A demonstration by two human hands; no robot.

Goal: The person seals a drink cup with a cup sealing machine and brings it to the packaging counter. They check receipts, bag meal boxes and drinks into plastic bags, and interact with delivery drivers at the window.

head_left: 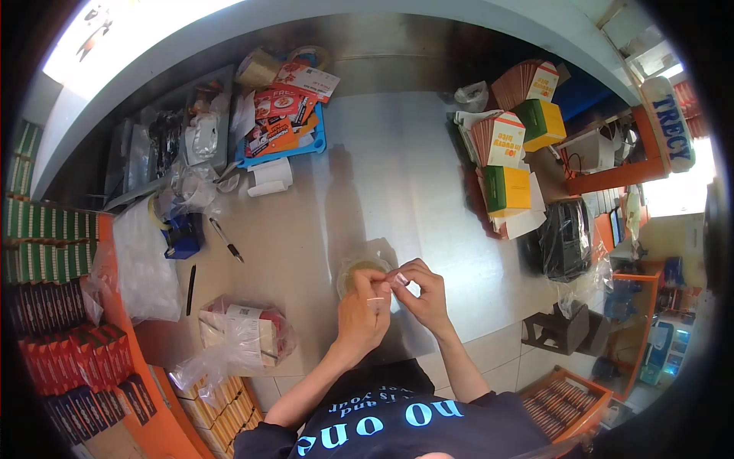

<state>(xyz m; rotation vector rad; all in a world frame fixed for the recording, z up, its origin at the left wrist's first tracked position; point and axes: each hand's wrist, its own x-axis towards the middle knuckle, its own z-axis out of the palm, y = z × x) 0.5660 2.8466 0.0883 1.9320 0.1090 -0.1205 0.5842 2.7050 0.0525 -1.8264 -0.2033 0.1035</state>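
My left hand [362,312] and my right hand [425,295] meet near the front edge of the metal table, fingertips pinched close together. A small shiny, clear piece [399,280] shows at the fingers of my right hand; its kind is unclear. What my left fingers pinch is hidden, though a pale glossy strip [375,302] crosses them. Just behind and partly under my hands lies a round, clear plastic-wrapped thing [348,268] with something yellowish inside. My left hand covers much of it.
To the left are a blue tape dispenser [183,236], a pen [226,239] and a plastic-wrapped parcel [243,334]. A blue tray [319,136] of cards stands behind. Stacked printed boxes [506,190] and a black plastic-covered device [566,239] line the right side.
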